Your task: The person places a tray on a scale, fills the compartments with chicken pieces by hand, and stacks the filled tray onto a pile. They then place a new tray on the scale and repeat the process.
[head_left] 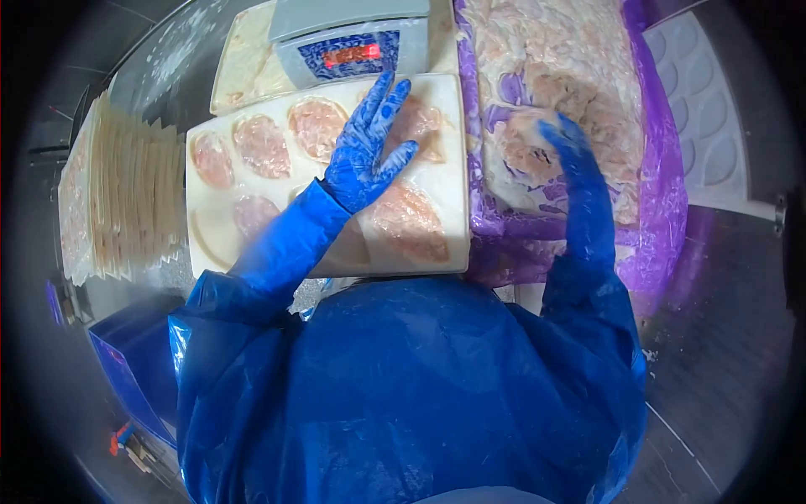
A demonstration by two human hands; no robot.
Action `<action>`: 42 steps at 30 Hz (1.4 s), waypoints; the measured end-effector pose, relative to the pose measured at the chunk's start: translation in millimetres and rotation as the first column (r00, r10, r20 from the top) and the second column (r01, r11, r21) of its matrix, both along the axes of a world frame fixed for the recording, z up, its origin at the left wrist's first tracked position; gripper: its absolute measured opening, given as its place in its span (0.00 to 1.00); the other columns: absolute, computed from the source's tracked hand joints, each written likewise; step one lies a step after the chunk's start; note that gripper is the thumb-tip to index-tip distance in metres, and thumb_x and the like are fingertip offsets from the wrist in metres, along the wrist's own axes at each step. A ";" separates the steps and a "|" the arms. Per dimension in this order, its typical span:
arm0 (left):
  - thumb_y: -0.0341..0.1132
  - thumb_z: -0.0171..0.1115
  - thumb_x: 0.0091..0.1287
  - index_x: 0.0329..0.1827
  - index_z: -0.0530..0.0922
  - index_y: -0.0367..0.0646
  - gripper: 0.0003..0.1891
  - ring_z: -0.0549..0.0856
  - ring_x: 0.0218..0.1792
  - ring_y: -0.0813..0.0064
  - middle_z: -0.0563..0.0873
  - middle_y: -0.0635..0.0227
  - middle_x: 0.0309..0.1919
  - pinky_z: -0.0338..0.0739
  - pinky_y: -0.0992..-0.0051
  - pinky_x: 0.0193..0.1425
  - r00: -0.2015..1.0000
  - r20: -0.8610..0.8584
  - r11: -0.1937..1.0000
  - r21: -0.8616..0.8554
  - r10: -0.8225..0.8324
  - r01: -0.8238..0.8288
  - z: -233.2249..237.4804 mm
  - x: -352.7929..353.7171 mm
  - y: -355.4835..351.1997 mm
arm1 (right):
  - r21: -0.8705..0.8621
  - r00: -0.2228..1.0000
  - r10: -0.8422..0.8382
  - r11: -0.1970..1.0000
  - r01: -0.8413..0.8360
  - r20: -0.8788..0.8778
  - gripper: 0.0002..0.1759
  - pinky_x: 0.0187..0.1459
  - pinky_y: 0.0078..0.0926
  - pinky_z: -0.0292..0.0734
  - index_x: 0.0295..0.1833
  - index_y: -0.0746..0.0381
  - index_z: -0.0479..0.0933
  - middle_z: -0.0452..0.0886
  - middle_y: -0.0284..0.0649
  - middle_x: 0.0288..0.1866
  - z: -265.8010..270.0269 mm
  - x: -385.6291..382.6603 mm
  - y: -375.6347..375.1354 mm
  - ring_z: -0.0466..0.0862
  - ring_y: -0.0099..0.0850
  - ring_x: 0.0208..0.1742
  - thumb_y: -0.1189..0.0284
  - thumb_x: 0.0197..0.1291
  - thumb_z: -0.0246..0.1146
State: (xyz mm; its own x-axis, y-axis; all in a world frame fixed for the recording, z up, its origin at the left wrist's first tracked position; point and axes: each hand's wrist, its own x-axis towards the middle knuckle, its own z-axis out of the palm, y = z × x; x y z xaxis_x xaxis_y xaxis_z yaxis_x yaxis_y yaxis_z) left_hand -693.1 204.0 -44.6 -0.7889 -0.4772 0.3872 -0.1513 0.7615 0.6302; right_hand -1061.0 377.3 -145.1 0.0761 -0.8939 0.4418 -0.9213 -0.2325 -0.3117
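My left hand (369,147), in a wet blue glove, hovers over or rests on the white moulded tray (323,199) with its fingers apart and nothing in them. Leaf-shaped hollows in this tray hold flat pieces of pale pink raw meat (262,147). One large piece (409,223) lies just below that hand. On the right, my right hand (571,143) reaches into a mass of raw meat (579,50) on purple plastic film (659,168). Its fingers curl around a pale, motion-smeared lump of raw meat (525,130).
A grey scale (353,38) with a lit red display stands behind the tray. At the left is a row of stacked white trays (126,185). Another moulded tray (697,101) lies at far right. A blue bin (138,361) stands at lower left.
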 end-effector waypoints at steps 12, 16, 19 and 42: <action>0.32 0.59 0.71 0.77 0.64 0.38 0.30 0.61 0.79 0.58 0.66 0.54 0.77 0.51 0.61 0.81 0.929 -0.202 0.944 0.177 0.311 -0.278 38.5 134.6 -15.4 | 0.280 0.492 -0.410 0.906 0.318 0.768 0.25 0.64 0.28 0.73 0.67 0.72 0.72 0.80 0.44 0.62 108.3 100.8 -9.8 0.79 0.30 0.60 0.73 0.68 0.63; 0.36 0.57 0.74 0.76 0.65 0.37 0.29 0.63 0.78 0.60 0.69 0.55 0.75 0.53 0.62 0.81 0.861 -0.250 0.895 0.186 0.443 -0.406 38.7 193.5 -13.5 | 0.035 0.671 -0.123 0.989 0.143 0.732 0.19 0.65 0.26 0.71 0.64 0.68 0.76 0.81 0.43 0.62 136.8 216.2 -43.3 0.79 0.30 0.62 0.75 0.70 0.60; 0.34 0.57 0.74 0.75 0.66 0.37 0.28 0.66 0.76 0.60 0.71 0.54 0.74 0.56 0.64 0.80 0.872 -0.221 0.894 0.216 0.436 -0.392 38.5 223.3 -4.7 | 0.154 0.746 0.062 0.964 -0.216 0.663 0.22 0.58 0.37 0.76 0.65 0.66 0.76 0.81 0.50 0.59 123.0 301.4 -30.2 0.81 0.41 0.56 0.75 0.66 0.62; 0.44 0.66 0.65 0.57 0.81 0.47 0.20 0.79 0.55 0.56 0.82 0.61 0.55 0.74 0.57 0.58 0.957 0.246 0.971 -0.217 0.155 -0.101 6.2 179.6 -4.8 | 0.126 0.998 -0.032 0.992 0.025 0.060 0.21 0.63 0.45 0.70 0.60 0.60 0.80 0.81 0.42 0.60 93.0 384.0 3.5 0.78 0.42 0.60 0.72 0.59 0.61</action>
State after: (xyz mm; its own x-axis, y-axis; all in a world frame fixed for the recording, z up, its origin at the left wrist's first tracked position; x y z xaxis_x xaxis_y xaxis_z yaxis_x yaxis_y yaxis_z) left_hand -513.5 199.2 -38.5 -0.8121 -0.5147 0.2750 -0.3937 0.8311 0.3929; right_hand -677.0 380.8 -52.0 0.0259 -0.9438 0.3296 -0.9051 -0.1621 -0.3930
